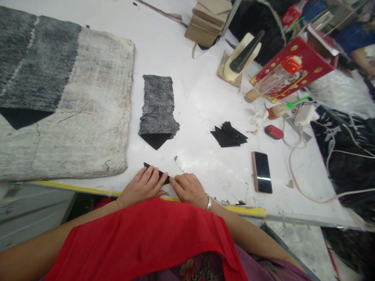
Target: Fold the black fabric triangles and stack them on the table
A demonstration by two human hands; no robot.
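Note:
At the table's front edge, my left hand (144, 183) presses its closed fingers over a small folded black fabric piece (162, 176). My right hand (189, 189), with a bracelet at the wrist, pinches the right tip of that same piece. Just beyond lies a speckled grey fabric strip (158, 103) with a black triangular fabric tip (156, 141) at its near end. A small pile of black fabric triangles (228, 135) rests to the right. The fingertips partly cover the piece I hold.
On the left, a worn whitish pad (99, 105) bears a larger grey fabric panel (43, 58). To the right are a phone (262, 172), a red oval object (274, 132), bottles, a red box (295, 66) and cables. A yellow strip (246, 211) lines the table edge.

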